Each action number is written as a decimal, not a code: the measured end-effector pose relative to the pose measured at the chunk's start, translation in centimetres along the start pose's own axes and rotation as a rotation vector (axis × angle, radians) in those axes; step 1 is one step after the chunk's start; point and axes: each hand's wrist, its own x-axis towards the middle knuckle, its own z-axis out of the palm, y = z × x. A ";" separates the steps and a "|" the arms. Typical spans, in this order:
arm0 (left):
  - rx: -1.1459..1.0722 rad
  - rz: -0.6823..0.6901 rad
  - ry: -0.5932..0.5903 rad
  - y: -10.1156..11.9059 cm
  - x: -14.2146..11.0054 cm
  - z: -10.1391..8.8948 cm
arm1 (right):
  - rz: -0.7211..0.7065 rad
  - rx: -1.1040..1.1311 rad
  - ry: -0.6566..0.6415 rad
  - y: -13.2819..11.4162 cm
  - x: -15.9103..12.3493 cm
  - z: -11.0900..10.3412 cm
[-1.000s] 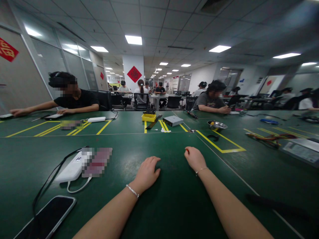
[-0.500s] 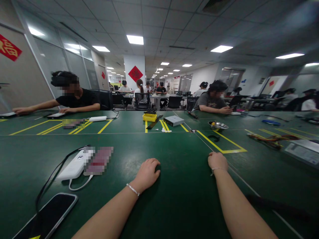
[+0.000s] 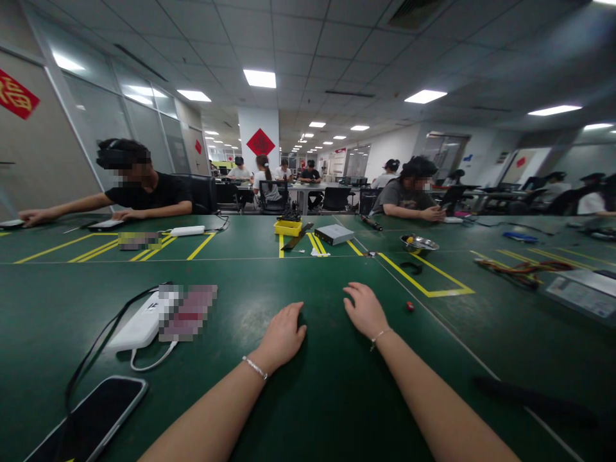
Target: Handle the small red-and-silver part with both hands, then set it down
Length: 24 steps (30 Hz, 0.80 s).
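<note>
My left hand [image 3: 283,335] rests on the green tabletop [image 3: 308,391], fingers stretched forward and thumb a little apart, with nothing in it. To its right, my right hand [image 3: 366,310] is open over the table, its fingers reaching forward and to the left; it holds nothing that I can see. A small red object [image 3: 409,307] lies on the table just right of my right hand, too small to name for certain.
Left of my hands lie a white power bank [image 3: 142,321] with cables and a phone [image 3: 89,420]. Farther back are a yellow tray [image 3: 287,228], a grey metal box [image 3: 335,234] and a metal bowl [image 3: 419,244]. A power supply unit [image 3: 584,292] stands at right. Two people sit opposite.
My right hand has moved left, away from the small red object, which now shows on the table. The fingers of my right hand have spread out. My left hand has hardly moved.
</note>
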 end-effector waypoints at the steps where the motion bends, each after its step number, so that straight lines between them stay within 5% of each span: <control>1: 0.006 0.015 0.016 -0.1 0.0 0.1 | -0.101 0.033 -0.059 -1.3 -0.3 0.5; 6: 0.070 0.128 0.002 -0.6 0.2 0.8 | -0.335 0.150 -0.373 -5.2 -2.0 1.9; 9: 0.092 0.137 -0.030 -0.7 0.1 0.9 | -0.289 0.136 -0.357 -4.7 -1.8 1.5; 19: 0.088 0.107 -0.098 -0.3 0.0 0.0 | 0.509 -0.212 0.054 6.8 -0.1 -2.0; 24: 0.084 0.107 -0.105 -0.4 0.0 0.0 | 0.690 -0.239 0.002 9.7 -0.7 -1.4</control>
